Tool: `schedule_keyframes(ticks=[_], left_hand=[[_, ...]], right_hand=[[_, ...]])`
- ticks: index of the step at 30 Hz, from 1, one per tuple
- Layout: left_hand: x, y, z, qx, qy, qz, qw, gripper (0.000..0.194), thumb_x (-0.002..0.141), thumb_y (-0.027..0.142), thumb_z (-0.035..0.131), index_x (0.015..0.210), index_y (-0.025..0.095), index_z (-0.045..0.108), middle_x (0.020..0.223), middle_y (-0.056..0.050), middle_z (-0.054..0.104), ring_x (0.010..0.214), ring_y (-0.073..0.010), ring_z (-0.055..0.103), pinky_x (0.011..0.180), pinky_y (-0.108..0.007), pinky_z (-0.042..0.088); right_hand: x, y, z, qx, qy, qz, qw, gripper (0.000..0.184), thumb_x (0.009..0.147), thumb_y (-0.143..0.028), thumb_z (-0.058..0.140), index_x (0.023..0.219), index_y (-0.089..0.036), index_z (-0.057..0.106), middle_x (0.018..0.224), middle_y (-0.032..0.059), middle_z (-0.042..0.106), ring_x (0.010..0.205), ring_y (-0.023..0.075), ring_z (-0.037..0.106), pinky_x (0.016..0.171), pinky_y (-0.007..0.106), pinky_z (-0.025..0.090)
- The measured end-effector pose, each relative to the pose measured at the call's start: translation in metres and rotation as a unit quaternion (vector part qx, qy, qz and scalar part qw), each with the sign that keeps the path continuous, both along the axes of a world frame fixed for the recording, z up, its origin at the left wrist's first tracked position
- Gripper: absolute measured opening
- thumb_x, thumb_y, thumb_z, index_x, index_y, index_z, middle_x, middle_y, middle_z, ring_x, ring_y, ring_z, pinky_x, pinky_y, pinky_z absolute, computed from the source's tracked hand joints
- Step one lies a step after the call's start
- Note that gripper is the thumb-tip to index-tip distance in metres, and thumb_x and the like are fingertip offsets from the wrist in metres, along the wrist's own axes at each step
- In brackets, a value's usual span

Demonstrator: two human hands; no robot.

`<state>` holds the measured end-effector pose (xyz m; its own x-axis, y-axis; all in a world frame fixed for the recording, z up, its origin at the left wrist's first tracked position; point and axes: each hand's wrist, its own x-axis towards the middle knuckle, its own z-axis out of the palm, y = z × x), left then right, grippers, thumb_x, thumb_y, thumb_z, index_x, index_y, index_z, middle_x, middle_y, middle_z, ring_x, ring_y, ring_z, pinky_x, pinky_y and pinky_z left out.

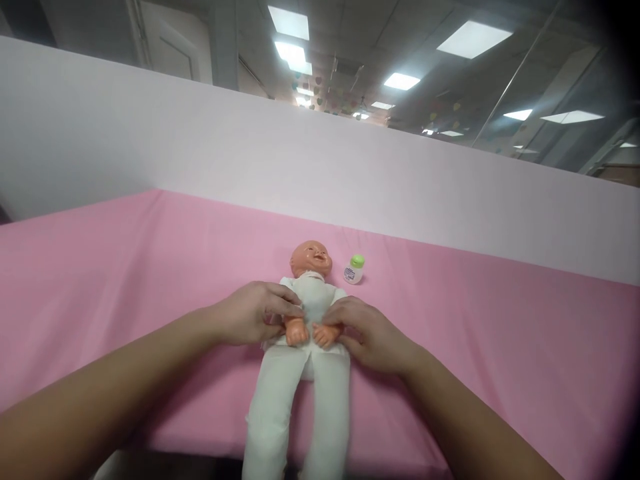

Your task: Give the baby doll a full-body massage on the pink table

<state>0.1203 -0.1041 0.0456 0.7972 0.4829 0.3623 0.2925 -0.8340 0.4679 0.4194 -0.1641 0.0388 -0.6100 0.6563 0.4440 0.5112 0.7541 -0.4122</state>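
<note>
A baby doll (314,299) with a white cloth body and a hard plastic head lies on its back on a pink sheet (210,247). Its legs stretch toward me and run out of the bottom of the view. My left hand (255,312) is closed around the doll's arm on the left side, just above its plastic hand. On the other side, my right hand (367,330) grips the other arm at the wrist. Both doll hands rest on its belly, close together. Beside the head stands a small clear bottle (354,271) with a green cap, touched by neither hand.
The pink sheet covers a table whose front edge shows near the bottom. Behind it rises a low white partition (300,153). Above that, glass panels (500,87) show ceiling lights.
</note>
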Motion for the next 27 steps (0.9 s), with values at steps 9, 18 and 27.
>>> schedule_keyframes(ticks=[9, 18, 27], left_hand=[[0.005, 0.023, -0.013, -0.063, -0.141, 0.241, 0.958, 0.041, 0.092, 0.046, 0.065, 0.127, 0.025, 0.070, 0.117, -0.005, 0.075, 0.100, -0.0233, 0.070, 0.086, -0.032, 0.054], [-0.030, 0.080, -0.034, -0.360, -0.237, 0.397, 0.811, 0.038, 0.076, 0.049, 0.074, 0.097, 0.019, 0.066, 0.082, -0.007, 0.073, 0.069, -0.0253, 0.071, 0.055, -0.031, 0.054], [-0.026, 0.059, -0.016, -0.348, -0.306, 0.242, 0.852, 0.049, 0.074, 0.042, 0.082, 0.114, 0.020, 0.064, 0.096, -0.005, 0.072, 0.085, -0.0241, 0.073, 0.073, -0.038, 0.061]], right_hand=[[0.027, 0.045, -0.029, -0.074, 0.283, -0.264, 0.919, 0.058, 0.090, -0.036, 0.072, 0.144, -0.029, 0.054, 0.127, 0.0078, 0.072, 0.105, 0.0244, 0.071, 0.095, 0.045, 0.059], [0.082, 0.072, -0.042, -0.316, 0.414, -0.351, 0.778, 0.057, 0.083, -0.042, 0.078, 0.130, -0.022, 0.054, 0.107, 0.0110, 0.075, 0.077, 0.0220, 0.074, 0.060, 0.034, 0.064], [0.066, 0.061, -0.037, -0.189, 0.398, -0.270, 0.856, 0.076, 0.085, -0.040, 0.077, 0.147, -0.032, 0.036, 0.155, 0.0124, 0.052, 0.111, 0.0259, 0.071, 0.080, 0.042, 0.067]])
